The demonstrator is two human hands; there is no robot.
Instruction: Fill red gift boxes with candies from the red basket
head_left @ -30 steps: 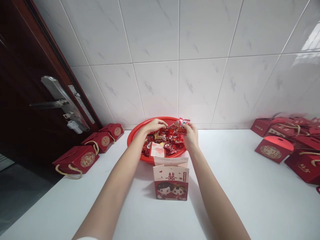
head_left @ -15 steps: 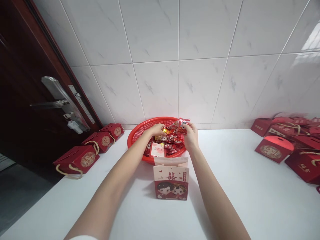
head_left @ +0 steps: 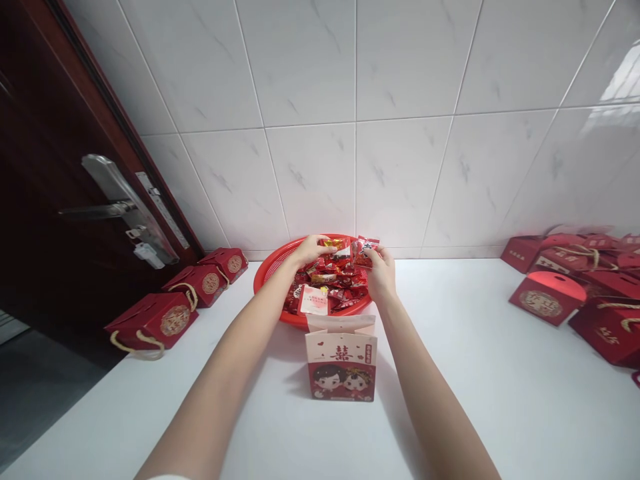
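A red plastic basket (head_left: 265, 273) stands against the wall, filled with red and gold wrapped snack packets (head_left: 345, 277) and a pinkish-white card (head_left: 314, 300). Over its far side, my left hand (head_left: 313, 249) pinches a gold-and-red snack packet (head_left: 341, 248). At the basket's right rim my right hand (head_left: 382, 273) is closed on a red snack packet (head_left: 367, 250) with white and dark print. In front of the basket, nearer me, an upright cream-and-red gift box (head_left: 341, 367) stands with its top flaps up. Two cartoon figures are printed on it.
Three red boxes with rope handles (head_left: 173, 320) stand in a row along the left table edge. More red boxes (head_left: 547, 297) are grouped at the right. A tiled wall (head_left: 400, 180) rises behind the white table (head_left: 450, 333); a dark door (head_left: 40, 200) is at the left.
My left hand has risen slightly from among the packets with the gold-and-red packet in its fingers. My right hand stays almost in place with its red packet.
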